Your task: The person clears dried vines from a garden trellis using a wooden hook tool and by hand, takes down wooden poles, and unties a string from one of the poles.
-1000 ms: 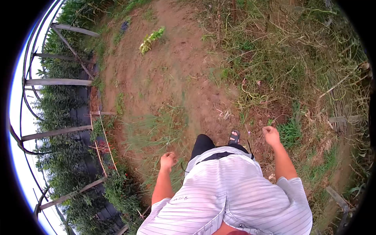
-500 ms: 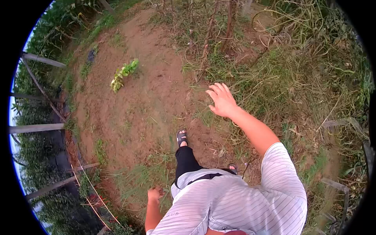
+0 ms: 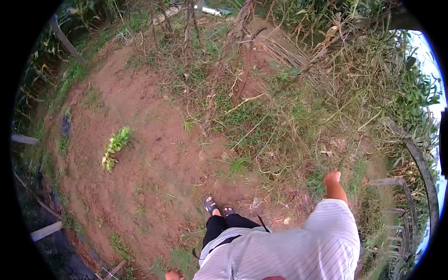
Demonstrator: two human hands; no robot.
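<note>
At the bottom edge of the view, my left hand (image 3: 174, 275) shows only in part, low over grass and soil beside my shirt; its fingers are not clear. My right hand (image 3: 332, 177) is out to the right above green weeds, seen from the back, its fingers mostly hidden. No object can be made out in either hand. Both my feet, in dark sandals (image 3: 210, 203), stand on reddish bare soil (image 3: 154, 177). A small leafy plant, partly yellow (image 3: 112, 149), lies or grows on the soil to the left.
Dry vines and weeds (image 3: 298, 121) cover the ground ahead and to the right, with upright woody stems (image 3: 224, 60) among them. A curved weathered post (image 3: 420, 163) stands at the right. Dark sheeting (image 3: 60, 252) and pale beams (image 3: 46, 231) lie at the lower left.
The view has turned rightward, bringing the vines and right-hand posts further in. My right hand, earlier stretched forward with fingers spread, has dropped back to the right. My left hand sits lower in view.
</note>
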